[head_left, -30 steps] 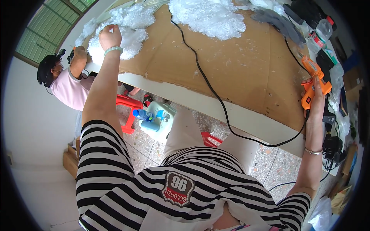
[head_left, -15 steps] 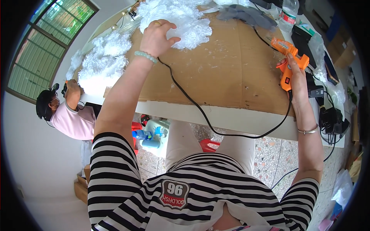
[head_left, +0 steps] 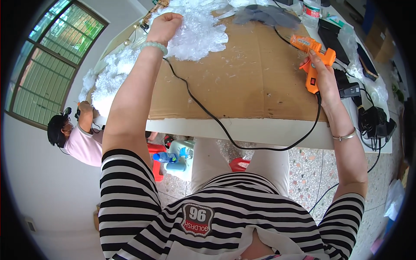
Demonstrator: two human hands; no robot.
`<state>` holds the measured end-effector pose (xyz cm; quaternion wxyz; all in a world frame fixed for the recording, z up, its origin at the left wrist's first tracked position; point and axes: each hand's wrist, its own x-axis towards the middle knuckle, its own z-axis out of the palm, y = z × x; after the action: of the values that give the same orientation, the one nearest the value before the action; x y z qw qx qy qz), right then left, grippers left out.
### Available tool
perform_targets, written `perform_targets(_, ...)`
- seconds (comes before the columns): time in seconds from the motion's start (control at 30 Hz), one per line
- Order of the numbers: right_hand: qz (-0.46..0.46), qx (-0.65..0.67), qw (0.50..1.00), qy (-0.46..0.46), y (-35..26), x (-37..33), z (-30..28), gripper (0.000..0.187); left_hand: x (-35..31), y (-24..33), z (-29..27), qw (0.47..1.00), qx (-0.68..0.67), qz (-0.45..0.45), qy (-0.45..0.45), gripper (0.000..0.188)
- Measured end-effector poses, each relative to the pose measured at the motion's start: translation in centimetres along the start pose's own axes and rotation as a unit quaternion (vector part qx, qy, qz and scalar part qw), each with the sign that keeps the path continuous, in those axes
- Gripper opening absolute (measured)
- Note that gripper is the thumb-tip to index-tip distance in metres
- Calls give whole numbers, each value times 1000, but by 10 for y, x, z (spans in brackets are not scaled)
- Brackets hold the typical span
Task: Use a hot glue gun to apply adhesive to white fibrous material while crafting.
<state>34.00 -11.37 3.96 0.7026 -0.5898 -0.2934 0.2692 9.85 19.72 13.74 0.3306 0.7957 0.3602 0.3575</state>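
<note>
Head view, and I've got the right hand (head_left: 324,73) wrapped firmly round the orange glue gun (head_left: 311,77) at the right of the cardboard (head_left: 234,82), nozzle pointing away from the forearm, presumably to keep heat off it; the black cord (head_left: 260,148) loops slack over the near edge of the table (head_left: 260,130), likely leaving the grip free; the left hand (head_left: 166,26) is curled over the white plastic fluff (head_left: 197,43), though I can't tell whether it pinches any
</note>
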Motion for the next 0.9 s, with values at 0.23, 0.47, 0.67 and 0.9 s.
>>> perform_targets(0.23,1,7,1000,-6,4,3,-5,33,-19,42,31,993,55,65,-84,19)
perform_targets(0.47,-4,-3,1000,-28,-1,5,-3,33,17,36,31,888,282,355,-77,21)
perform_targets(0.67,3,-24,1000,-18,5,5,-7,34,23,70,56,919,245,310,-14,14)
perform_targets(0.9,-7,8,998,69,-3,1,-3,37,-10,120,101,800,158,578,33,12)
